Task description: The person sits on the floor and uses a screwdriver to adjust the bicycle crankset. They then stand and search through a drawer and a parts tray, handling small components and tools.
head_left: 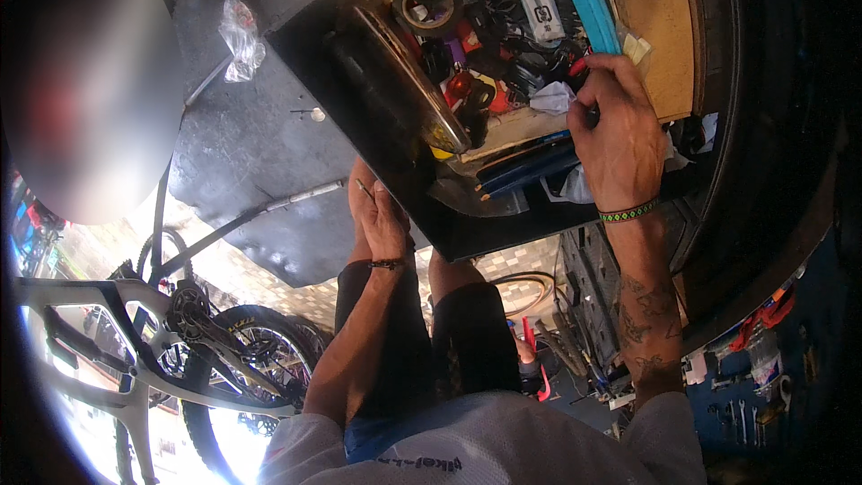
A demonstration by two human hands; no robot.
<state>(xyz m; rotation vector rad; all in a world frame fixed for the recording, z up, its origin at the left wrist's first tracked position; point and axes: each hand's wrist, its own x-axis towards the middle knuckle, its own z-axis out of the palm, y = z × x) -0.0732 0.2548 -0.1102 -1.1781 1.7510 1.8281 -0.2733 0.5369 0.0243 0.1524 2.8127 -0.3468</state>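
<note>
My right hand (620, 139) reaches into an open dark drawer (350, 112) packed with small parts. Its fingers are curled together over the clutter; whatever they pinch is hidden, with a small red piece (577, 66) beside the index finger. Close by lie a crumpled white paper (552, 98) and a turquoise block-shaped thing (591, 11). Outside the drawer's near left corner, my left hand (384, 226) is closed around a small thin metal piece (365, 189), its end poking out above the fingers.
A roll of tape (426, 11), a white printed packet (539, 7) and dark blue pencil-like sticks (525, 169) lie inside the drawer. At left stand a grey mat-covered surface (269, 144), a plastic bag (242, 40) and a white bicycle frame (126, 323). Tools (745, 422) hang at lower right.
</note>
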